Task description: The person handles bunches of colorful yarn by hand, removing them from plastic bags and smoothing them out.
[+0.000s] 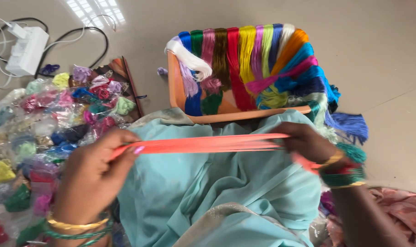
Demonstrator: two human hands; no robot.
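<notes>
coral thread bundle (203, 144) stretched taut between both hands, long axis 9 to 3 o'clock.
left hand (95, 176) pinches the 9 o'clock end; right hand (308, 144) clenches the 3 o'clock end.

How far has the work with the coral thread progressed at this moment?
Done: many coloured skeins already hang over the orange tray. In hand: the left hand and right hand stretch a coral thread bundle taut over the light blue cloth. Left: this bundle is not yet on the tray; bagged threads lie beside.
</notes>
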